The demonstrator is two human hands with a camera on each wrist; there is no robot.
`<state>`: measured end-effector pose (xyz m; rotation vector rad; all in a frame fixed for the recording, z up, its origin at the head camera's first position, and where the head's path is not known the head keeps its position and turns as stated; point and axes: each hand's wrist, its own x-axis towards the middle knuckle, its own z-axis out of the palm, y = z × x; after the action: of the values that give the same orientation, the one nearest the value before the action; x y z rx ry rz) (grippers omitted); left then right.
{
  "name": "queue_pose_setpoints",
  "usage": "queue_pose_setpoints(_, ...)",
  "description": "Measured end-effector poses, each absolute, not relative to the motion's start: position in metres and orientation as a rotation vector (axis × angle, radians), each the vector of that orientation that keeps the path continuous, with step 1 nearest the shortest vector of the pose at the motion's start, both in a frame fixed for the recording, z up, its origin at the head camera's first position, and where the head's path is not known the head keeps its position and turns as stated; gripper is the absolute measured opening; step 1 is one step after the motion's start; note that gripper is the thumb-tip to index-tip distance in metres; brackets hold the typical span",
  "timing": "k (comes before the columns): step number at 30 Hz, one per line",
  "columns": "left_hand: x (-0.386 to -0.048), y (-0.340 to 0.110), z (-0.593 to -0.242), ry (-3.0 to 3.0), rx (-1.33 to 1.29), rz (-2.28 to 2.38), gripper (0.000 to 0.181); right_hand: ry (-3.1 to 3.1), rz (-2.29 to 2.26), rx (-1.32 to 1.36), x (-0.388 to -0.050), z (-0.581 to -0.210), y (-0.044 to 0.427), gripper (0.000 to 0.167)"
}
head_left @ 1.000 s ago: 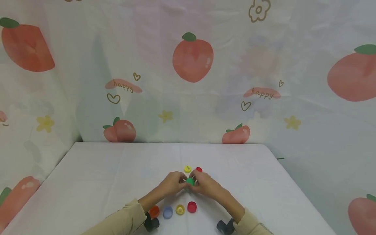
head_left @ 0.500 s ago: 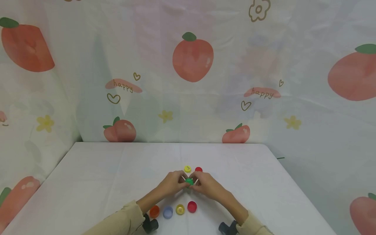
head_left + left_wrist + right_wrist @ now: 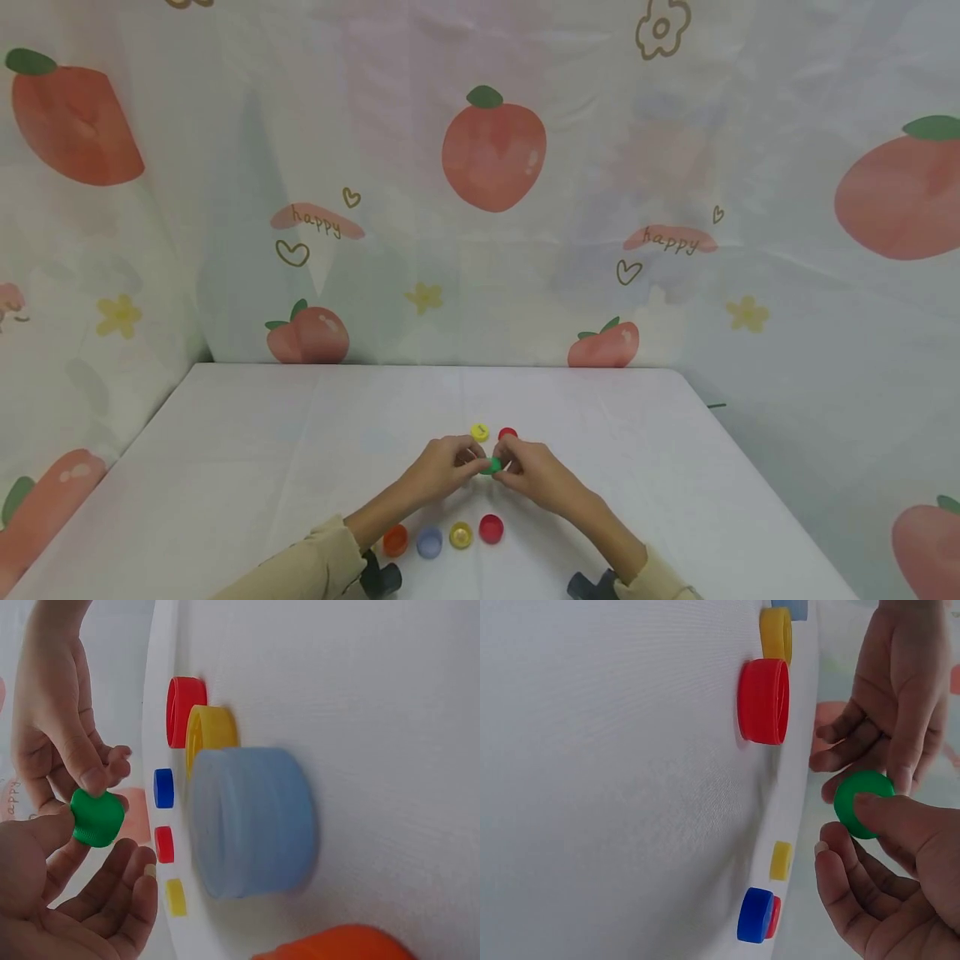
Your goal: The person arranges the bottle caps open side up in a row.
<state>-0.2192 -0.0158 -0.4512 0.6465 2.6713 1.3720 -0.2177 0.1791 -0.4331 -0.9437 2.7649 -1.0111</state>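
Green cap (image 3: 492, 467) has edged rightward, fingers (image 3: 840, 891) of right hand (image 3: 542, 477) and, seemingly, left hand (image 3: 441, 469) pinching it.

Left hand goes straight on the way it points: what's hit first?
Likely the right hand, facing the left hand across the round green plastic cap they both hold; exact depth is unclear.

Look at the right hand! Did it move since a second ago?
Yes, a little. In the head view, the right hand has shifted to the right, judged against the red cap in the near row.
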Motion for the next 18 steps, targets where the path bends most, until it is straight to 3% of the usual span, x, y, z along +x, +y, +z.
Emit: queue_pose_setpoints(18,-0.213,-0.013,-0.448,2.602,0.83,1.402,0.01,2.664,-1.012,-0.958,-0.207,-0.429,0.191,0.016)
